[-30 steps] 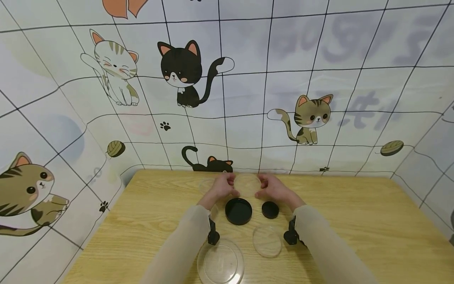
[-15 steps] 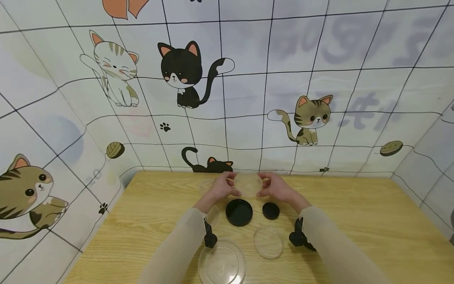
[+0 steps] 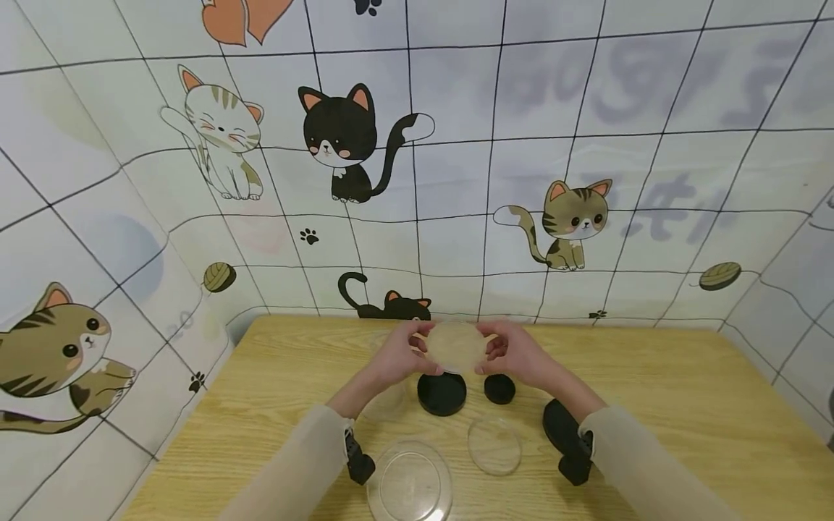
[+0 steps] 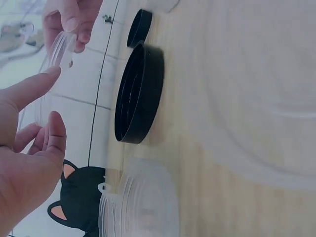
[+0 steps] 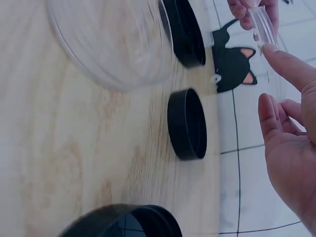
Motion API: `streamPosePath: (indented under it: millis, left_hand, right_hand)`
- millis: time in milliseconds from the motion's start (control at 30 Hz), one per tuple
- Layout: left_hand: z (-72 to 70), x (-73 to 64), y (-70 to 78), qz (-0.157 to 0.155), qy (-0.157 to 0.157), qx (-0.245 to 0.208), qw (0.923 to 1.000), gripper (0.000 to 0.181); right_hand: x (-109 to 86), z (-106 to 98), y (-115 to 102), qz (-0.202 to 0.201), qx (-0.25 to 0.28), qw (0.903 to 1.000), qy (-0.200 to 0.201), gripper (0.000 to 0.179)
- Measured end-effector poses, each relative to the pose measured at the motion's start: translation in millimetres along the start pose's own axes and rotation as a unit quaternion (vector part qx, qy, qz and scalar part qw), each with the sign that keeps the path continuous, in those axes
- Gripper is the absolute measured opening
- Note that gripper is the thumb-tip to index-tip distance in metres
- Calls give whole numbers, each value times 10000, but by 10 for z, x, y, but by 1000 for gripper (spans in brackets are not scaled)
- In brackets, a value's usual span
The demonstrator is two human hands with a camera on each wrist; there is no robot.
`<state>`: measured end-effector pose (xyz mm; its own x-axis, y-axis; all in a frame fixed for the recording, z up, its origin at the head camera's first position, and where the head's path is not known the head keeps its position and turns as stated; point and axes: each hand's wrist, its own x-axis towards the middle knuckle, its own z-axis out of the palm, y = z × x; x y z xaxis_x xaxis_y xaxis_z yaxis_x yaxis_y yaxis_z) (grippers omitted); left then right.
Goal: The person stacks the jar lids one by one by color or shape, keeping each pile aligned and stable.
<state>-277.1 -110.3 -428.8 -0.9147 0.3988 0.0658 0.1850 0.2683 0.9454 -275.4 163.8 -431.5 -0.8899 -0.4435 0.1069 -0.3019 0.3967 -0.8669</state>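
Observation:
A clear round plastic lid point(image 3: 456, 347) is held up above the back of the table, between both hands. My left hand point(image 3: 402, 353) pinches its left edge with thumb and fingers. On the opposite edge, my right hand point(image 3: 521, 356) does the same. In the left wrist view the clear lid point(image 4: 61, 52) has a ridged rim and is off the tabletop. Just in front of the hands lie a larger black lid point(image 3: 441, 395) and a smaller black lid point(image 3: 499, 390). A further black lid point(image 3: 559, 425) is partly hidden by the right wrist camera.
Nearer on the wooden table point(image 3: 658, 405) lie a large clear lid point(image 3: 409, 481) and a medium clear lid point(image 3: 495, 447). A faint clear lid point(image 3: 387, 404) sits beside the left forearm. Behind the table rises a cat-printed wall cloth point(image 3: 456, 239).
Both hands have lifted the clear lid and brought it slightly nearer; it now overlaps the larger black lid's far edge in view. The forearms have spread apart, showing a black lid by the right wrist.

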Motion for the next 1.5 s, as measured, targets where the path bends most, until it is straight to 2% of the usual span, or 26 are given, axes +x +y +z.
streamPosePath:
  millis: [233, 433, 567, 700, 900, 1067, 1200, 1333, 1500]
  left_hand:
    - [50, -336, 22, 92, 25, 82, 9999, 79]
    - [65, -685, 15, 240, -95, 200, 9995, 77]
    - [73, -914, -3, 181, -108, 206, 9996, 76]
    - [51, -1139, -12, -26, -96, 55, 9999, 77]
    - [6, -1424, 9, -124, -124, 40, 9998, 79]
    - [-37, -1619, -20, -132, -208, 204, 9995, 79]
    - [-55, -1749, -49, -297, -325, 344, 9984, 78]
    - [-46, -1830, -103, -436, -414, 548, 9967, 78]
    - [-41, -1887, -131, -474, -474, 591, 9960, 78]
  right_hand:
    - [-225, 140, -106, -120, 161, 9998, -2, 74]
    - [-442, 306, -161, -217, 375, 9987, -258, 76]
    - [-562, 444, -213, -255, 486, 9977, -400, 73]
    - [-648, 586, -291, -476, 567, 9958, -543, 69]
    - [-760, 780, -400, -643, 550, 9940, -689, 69]
    - [-822, 927, -430, -678, 657, 9918, -862, 69]
    - [-861, 1022, -447, -627, 693, 9903, -1027, 70]
    - [-895, 1107, -462, -436, 674, 9905, -1120, 69]
    - [-924, 1202, -508, -247, 562, 9916, -1140, 66]
